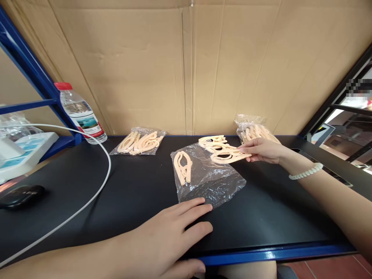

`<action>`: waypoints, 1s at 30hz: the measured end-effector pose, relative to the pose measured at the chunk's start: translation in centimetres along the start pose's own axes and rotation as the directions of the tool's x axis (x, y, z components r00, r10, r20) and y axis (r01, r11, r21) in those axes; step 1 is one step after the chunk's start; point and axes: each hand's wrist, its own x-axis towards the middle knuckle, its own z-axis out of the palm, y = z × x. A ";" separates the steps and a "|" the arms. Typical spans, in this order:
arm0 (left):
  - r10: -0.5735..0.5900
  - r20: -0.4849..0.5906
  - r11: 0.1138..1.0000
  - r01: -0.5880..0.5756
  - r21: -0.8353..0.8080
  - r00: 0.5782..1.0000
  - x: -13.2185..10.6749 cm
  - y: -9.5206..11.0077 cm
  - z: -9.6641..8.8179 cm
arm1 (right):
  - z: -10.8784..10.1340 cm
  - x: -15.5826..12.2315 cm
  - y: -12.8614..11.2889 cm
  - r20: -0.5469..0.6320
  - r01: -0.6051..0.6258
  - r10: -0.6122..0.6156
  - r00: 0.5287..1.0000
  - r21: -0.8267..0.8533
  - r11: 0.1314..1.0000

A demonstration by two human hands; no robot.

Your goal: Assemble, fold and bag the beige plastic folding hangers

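My right hand (258, 150) pinches the end of a beige folding hanger (229, 155) between thumb and fingers. More beige hangers (211, 140) lie just behind it, partly overlapping. Beneath them spreads a clear plastic bag (209, 178), flat and crinkled on the black table. On the bag's left part rests one folded hanger (183, 167), apart from the others. My left hand (183, 232) is palm down at the bag's near edge, fingers spread, holding nothing; its fingertips are at or just touching the plastic.
Bagged hangers (141, 141) lie at the back left, another full bag (255, 130) at the back right. A water bottle (81, 112) leans by the blue frame. A white cable (108, 170) curves past a black mouse (21, 196). Cardboard (145, 69) walls the back.
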 end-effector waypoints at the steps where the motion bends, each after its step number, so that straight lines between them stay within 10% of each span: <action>1: 0.003 -0.007 1.000 -0.003 -0.004 1.000 0.0 0.0 0.0 | 0.0 -0.1 -0.1 -0.014 -0.004 0.004 1.000 0.009 1.000; 19: 0.025 -0.064 1.000 -0.026 -0.008 0.998 0.0 1.4 0.8 | 3.4 -10.2 -1.2 -0.278 0.423 -0.360 0.890 0.211 0.881; 30: -0.053 -0.093 0.994 0.061 0.088 0.994 1.8 4.5 3.1 | 6.8 -14.2 3.2 0.108 -0.053 0.032 0.994 0.191 0.980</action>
